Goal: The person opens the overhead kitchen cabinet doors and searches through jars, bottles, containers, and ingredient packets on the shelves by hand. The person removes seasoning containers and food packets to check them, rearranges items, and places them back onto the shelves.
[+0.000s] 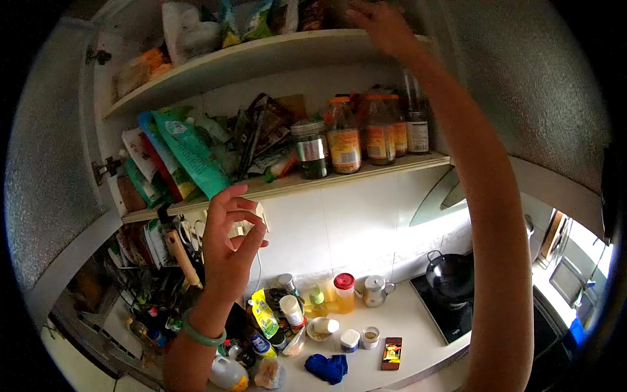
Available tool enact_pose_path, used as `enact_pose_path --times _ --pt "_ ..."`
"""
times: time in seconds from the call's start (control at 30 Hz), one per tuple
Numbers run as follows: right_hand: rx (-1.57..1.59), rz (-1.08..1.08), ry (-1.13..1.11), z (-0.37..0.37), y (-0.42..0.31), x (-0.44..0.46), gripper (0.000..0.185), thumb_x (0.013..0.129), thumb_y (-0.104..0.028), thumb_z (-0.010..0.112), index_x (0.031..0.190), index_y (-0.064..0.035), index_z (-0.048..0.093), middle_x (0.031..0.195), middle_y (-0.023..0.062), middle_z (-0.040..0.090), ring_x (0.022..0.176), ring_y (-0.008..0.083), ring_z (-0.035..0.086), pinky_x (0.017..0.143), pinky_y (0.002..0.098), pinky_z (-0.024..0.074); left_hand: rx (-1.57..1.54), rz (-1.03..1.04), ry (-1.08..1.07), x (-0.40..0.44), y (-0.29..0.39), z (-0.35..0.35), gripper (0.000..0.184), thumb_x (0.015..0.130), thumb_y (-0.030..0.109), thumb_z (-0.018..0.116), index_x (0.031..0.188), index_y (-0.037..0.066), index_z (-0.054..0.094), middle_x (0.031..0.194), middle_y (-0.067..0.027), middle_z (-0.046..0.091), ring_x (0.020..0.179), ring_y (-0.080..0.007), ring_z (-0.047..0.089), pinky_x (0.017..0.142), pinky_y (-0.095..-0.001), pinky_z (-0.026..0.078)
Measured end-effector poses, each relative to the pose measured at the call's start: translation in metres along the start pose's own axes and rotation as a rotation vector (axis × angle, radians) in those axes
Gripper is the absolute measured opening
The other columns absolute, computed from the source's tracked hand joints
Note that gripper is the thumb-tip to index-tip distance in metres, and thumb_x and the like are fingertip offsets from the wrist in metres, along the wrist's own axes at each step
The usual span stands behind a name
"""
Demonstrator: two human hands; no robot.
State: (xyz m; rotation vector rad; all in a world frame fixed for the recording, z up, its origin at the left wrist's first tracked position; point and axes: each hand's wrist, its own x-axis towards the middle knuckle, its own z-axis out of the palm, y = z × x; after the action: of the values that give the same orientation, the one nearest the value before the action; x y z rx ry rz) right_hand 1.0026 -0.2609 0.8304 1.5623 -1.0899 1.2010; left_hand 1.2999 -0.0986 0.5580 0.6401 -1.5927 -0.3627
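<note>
Left hand and right hand raised at an open cupboard

The left hand is open, fingers loosely bent, near a teal packet on the lower shelf; a green bracelet rings its wrist. The right hand reaches to the upper shelf, near more packets; whether it grips anything cannot be told. Orange-lidded jars stand on the lower shelf. Below, the surface carries a blue cloth and metal teapot.
</note>
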Motion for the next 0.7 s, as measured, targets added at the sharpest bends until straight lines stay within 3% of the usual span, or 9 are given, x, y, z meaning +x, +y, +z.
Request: enact_pose_path --times 0.07,0.2,0.27,0.3,0.37,0.5,0.57,0.6,0.7 --pt "0.259 0.135 -0.041 -0.064 -0.023 -0.05 0.04 0.095 -0.025 0.051 0.128 -0.0021 0.05 0.124 0.0182 0.05 0.115 0.0339 0.047 0.099 0.0431 0.0378 0.096 0.064 -0.018 0.003 -0.008 0.009 0.048 0.082 0.0 0.059 0.127 0.007 0.043 0.11 -0.0084 0.048 0.096 -0.0131 0.053 0.07 -0.0272 0.054" --pt "0.173 -0.064 0.31 -0.044 0.022 -0.113 0.042 0.093 -0.029 0.052 0.129 -0.0066 0.05 0.106 0.0202 0.061 0.099 0.0351 0.06 0.087 0.046 0.0477 0.318 0.279 -0.019 0.012 -0.009 0.043 0.047 0.078 -0.001 0.061 0.122 0.009 0.048 0.116 -0.0109 0.048 0.109 -0.0219 0.049 0.085 -0.0337 0.047" --pt "0.016 0.169 0.148 -0.059 0.017 -0.15 0.041 0.088 -0.014 0.056 0.125 0.0022 0.047 0.104 0.0268 0.059 0.101 0.0365 0.059 0.086 0.0444 0.0483 0.463 0.372 -0.039 0.022 -0.007 0.063 0.047 0.076 0.0 0.062 0.12 0.009 0.05 0.116 -0.0122 0.048 0.111 -0.0255 0.048 0.089 -0.0368 0.044" --pt "0.012 0.174 0.149 -0.058 0.019 -0.161 0.041 0.088 -0.014 0.056 0.125 0.0022 0.047 0.104 0.0268 0.059 0.101 0.0365 0.059 0.086 0.0444 0.0483 0.611 0.467 -0.053 0.028 -0.006 0.075 0.047 0.075 0.0 0.063 0.119 0.009 0.052 0.115 -0.0135 0.047 0.112 -0.0291 0.046 0.092 -0.0399 0.041" --pt "0.073 0.453 -0.148 -0.044 0.028 -0.18 0.042 0.089 -0.013 0.054 0.124 0.0078 0.042 0.101 0.0299 0.059 0.099 0.0392 0.06 0.083 0.0455 0.0493 0.646 0.588 -0.062 0.039 -0.007 0.101 0.041 0.072 0.002 0.065 0.111 0.011 0.058 0.112 -0.0134 0.046 0.113 -0.032 0.045 0.091 -0.0444 0.039" --pt "0.058 0.512 -0.329 -0.003 0.049 -0.211 0.053 0.087 -0.012 0.055 0.131 0.0075 0.033 0.097 0.0315 0.06 0.093 0.0401 0.062 0.079 0.0459 0.051 0.881 0.855 -0.117 0.066 -0.013 0.152 0.038 0.076 0.007 0.064 0.112 0.017 0.062 0.117 -0.0119 0.049 0.111 -0.0294 0.047 0.091 -0.0469 0.037" --pt "0.063 0.285 0.008 0.019 0.056 -0.228 0.071 0.083 -0.011 0.056 0.138 0.0111 0.017 0.096 0.0319 0.06 0.083 0.0436 0.064 0.074 0.0501 0.0516 0.919 0.88 -0.177 0.082 -0.026 0.176 0.042 0.077 0.009 0.065 0.118 0.019 0.06 0.123 -0.0107 0.048 0.118 -0.0295 0.044 0.095 -0.0491 0.034" --pt "0.061 0.286 0.01 0.014 0.055 -0.228 0.071 0.083 -0.011 0.056 0.138 0.0111 0.017 0.096 0.0319 0.06 0.083 0.0436 0.064 0.074 0.0501 0.0516 0.918 0.882 -0.177 0.093 -0.033 0.182 0.042 0.077 0.009 0.065 0.118 0.019 0.06 0.123 -0.0107 0.048 0.118 -0.0295 0.044 0.095 -0.0491 0.034" --pt "0.277 0.352 -0.269 -0.004 0.047 -0.222 0.081 0.084 -0.011 0.057 0.141 0.0079 0.003 0.085 0.0303 0.062 0.075 0.0448 0.063 0.069 0.0498 0.0514 1.129 0.948 -0.16 0.114 -0.051 0.193 0.048 0.079 0.01 0.064 0.124 0.023 0.056 0.132 -0.0092 0.045 0.127 -0.0286 0.039 0.103 -0.0508 0.03"
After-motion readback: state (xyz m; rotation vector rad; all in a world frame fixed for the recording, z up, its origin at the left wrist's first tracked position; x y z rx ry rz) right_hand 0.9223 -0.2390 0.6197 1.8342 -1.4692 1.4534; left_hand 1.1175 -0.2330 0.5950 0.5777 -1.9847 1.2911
